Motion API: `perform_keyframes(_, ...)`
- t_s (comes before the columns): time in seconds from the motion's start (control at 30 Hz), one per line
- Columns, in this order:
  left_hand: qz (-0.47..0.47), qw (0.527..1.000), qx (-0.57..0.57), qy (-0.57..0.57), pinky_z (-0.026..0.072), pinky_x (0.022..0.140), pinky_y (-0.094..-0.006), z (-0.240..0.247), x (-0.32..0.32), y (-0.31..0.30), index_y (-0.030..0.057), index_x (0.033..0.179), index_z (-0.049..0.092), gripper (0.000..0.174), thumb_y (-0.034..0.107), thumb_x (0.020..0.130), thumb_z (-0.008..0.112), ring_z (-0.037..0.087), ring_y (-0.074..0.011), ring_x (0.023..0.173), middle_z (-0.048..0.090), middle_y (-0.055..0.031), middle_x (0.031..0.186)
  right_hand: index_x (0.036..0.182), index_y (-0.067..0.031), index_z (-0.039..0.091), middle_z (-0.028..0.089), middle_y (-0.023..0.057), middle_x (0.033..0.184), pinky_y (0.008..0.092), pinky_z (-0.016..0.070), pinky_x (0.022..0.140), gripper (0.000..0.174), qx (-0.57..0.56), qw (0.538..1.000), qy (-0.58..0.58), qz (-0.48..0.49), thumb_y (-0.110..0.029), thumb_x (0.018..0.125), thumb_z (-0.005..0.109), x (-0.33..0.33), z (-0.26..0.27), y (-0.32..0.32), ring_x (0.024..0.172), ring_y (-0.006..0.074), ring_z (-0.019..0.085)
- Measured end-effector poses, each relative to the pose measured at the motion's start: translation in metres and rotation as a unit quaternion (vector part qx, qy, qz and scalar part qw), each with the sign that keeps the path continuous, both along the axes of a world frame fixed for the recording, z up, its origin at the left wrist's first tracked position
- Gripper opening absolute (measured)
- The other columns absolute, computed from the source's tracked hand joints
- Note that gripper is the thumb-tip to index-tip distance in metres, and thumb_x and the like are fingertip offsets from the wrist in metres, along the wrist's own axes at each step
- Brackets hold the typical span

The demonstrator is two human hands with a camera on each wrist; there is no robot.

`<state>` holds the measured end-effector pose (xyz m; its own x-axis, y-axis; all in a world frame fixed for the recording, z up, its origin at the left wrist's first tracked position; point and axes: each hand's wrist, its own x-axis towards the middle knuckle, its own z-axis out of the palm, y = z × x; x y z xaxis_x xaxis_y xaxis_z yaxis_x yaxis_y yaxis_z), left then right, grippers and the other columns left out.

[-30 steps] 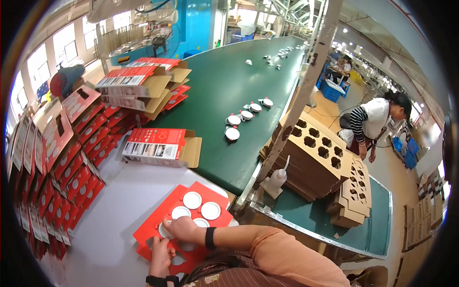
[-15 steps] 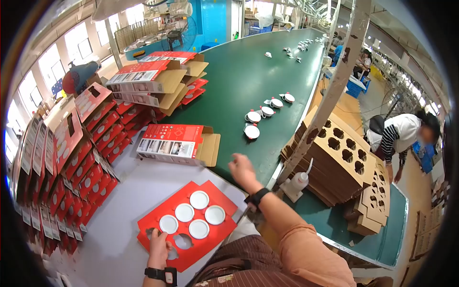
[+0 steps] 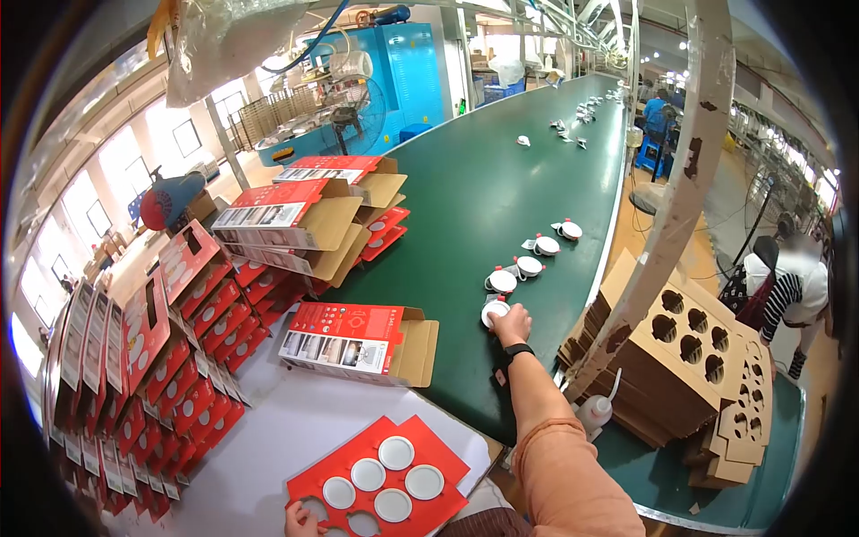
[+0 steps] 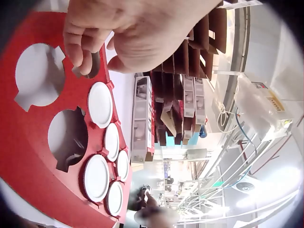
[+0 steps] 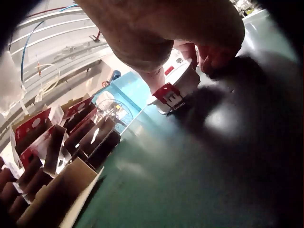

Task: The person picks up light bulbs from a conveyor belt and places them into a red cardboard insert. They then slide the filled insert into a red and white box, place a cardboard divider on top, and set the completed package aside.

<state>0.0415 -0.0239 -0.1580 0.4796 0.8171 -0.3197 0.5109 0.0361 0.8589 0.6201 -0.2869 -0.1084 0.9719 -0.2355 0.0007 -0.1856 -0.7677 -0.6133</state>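
Note:
A red card (image 3: 447, 456) with round cutouts lies on the white table, several white round cups (image 3: 395, 453) seated in it. At its near-left corner, my left hand (image 3: 302, 521) grips the edge; in the left wrist view the left hand's (image 4: 137, 33) fingers curl over the card (image 4: 33, 128) at a cutout. On the green belt my right hand (image 3: 514, 326) grips the closest white cup (image 3: 492, 312) of a short row. The right wrist view shows the right hand (image 5: 175, 33) around this cup (image 5: 183, 80), which has a red-and-white tag.
A red printed box (image 3: 349, 340) with an open flap lies beyond the card. Stacked red boxes (image 3: 206, 313) fill the left. More cups (image 3: 530, 266) sit along the belt (image 3: 447, 188). Right of a post (image 3: 667, 224) are cardboard inserts (image 3: 662, 376), a white bottle (image 3: 594, 412) and a bending person (image 3: 792, 286).
My right hand first left the card, then reached out over the belt and took hold of the closest cup. My left hand has stayed at the card's corner. The head view has shifted.

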Motion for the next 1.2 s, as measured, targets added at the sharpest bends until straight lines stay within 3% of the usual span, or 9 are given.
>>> perform_keyframes(0.1,-0.015,0.992,0.098,-0.074,0.0418,0.037,-0.0223,-0.048,-0.012,0.013,0.0111,0.131,0.040,0.043,0.008,0.090,0.052,0.052,-0.0112,0.047,0.059,-0.0106,0.107,0.101,-0.0045,0.051,0.062,0.0167,0.098,0.0419,0.0469,0.083,0.048,0.166,0.985,-0.030,0.037,-0.026,0.067,0.077,-0.004,0.000,0.002,0.093,0.0334,0.061)
perform_keyframes(0.2,-0.007,0.996,0.011,-0.090,0.0450,0.042,-0.0250,0.052,0.035,-0.036,0.0054,0.128,0.041,0.046,-0.001,0.083,0.048,0.058,-0.0149,0.053,0.050,-0.0149,0.120,0.102,-0.0042,0.051,0.062,0.0170,0.098,0.0412,0.0477,0.081,0.046,0.246,0.961,-0.085,0.095,-0.023,0.067,0.075,-0.022,-0.004,0.011,0.093,0.0343,0.060)
perform_keyframes(0.23,-0.015,0.996,0.015,-0.087,0.0464,0.047,-0.0236,0.080,0.052,-0.054,0.0058,0.126,0.044,0.044,-0.003,0.083,0.047,0.059,-0.0141,0.058,0.050,-0.0135,0.119,0.100,-0.0004,0.051,0.062,0.0134,0.088,0.0343,0.0517,0.070,0.041,0.306,0.935,-0.119,0.135,-0.012,0.067,0.074,-0.036,0.002,0.018,0.082,0.0205,0.062)
perform_keyframes(0.33,-0.120,0.977,0.070,-0.160,0.0498,0.055,-0.0233,0.112,0.085,-0.082,0.0023,0.124,0.047,0.040,-0.002,0.084,0.051,0.061,-0.0122,0.066,0.053,-0.0104,0.115,0.101,-0.0004,0.049,0.061,0.0108,0.087,0.0305,0.0520,0.060,0.037,0.422,0.851,-0.059,0.308,-0.004,0.070,0.069,-0.121,0.052,0.023,0.074,0.0173,0.061)
perform_keyframes(0.37,-0.156,0.981,0.049,-0.104,0.0528,0.070,-0.0254,0.137,0.092,-0.091,0.0046,0.129,0.045,0.045,0.004,0.085,0.055,0.061,-0.0193,0.087,0.049,-0.0144,0.122,0.103,0.0001,0.048,0.062,0.0105,0.088,0.0297,0.0520,0.053,0.037,0.392,0.837,-0.082,0.373,-0.001,0.071,0.068,-0.143,0.042,0.026,0.069,0.0163,0.061)
perform_keyframes(0.47,-0.261,0.926,0.227,-0.150,0.0517,0.069,-0.0258,0.163,0.111,-0.111,0.0055,0.133,0.042,0.054,0.006,0.083,0.061,0.056,-0.0191,0.101,0.045,-0.0142,0.129,0.112,0.0005,0.046,0.062,0.0117,0.091,0.0278,0.0528,0.056,0.042,0.376,0.766,0.048,0.519,0.001,0.076,0.068,-0.246,0.089,0.016,0.075,0.0156,0.063)
perform_keyframes(0.6,-0.299,0.914,0.189,-0.197,0.0512,0.071,-0.0273,0.167,0.106,-0.131,0.0066,0.134,0.042,0.054,0.011,0.084,0.063,0.060,-0.0181,0.092,0.052,-0.0124,0.120,0.116,0.0021,0.044,0.060,0.0141,0.103,0.0286,0.0547,0.058,0.047,0.328,0.715,0.030,0.617,-0.004,0.078,0.071,-0.319,0.097,0.008,0.086,0.0163,0.063)
perform_keyframes(0.8,-0.331,0.928,0.107,-0.129,0.0492,0.071,-0.0267,0.160,0.070,-0.131,0.0026,0.129,0.045,0.048,0.016,0.086,0.062,0.060,-0.0140,0.086,0.062,-0.0090,0.096,0.112,0.0026,0.050,0.062,0.0114,0.100,0.0270,0.0540,0.072,0.033,0.263,0.726,0.086,0.629,-0.005,0.083,0.066,-0.365,0.130,-0.003,0.093,0.0153,0.060)
perform_keyframes(1.2,-0.399,0.865,-0.184,-0.241,0.0511,0.077,-0.0277,0.167,0.049,-0.140,0.0115,0.141,0.026,0.060,0.001,0.089,0.056,0.057,-0.0141,0.098,0.055,-0.0100,0.112,0.095,-0.0021,0.061,0.061,0.0003,0.089,0.0237,0.0468,0.074,0.013,0.478,0.544,0.417,0.550,-0.013,0.089,0.062,-0.351,0.114,-0.007,0.082,0.0086,0.056)
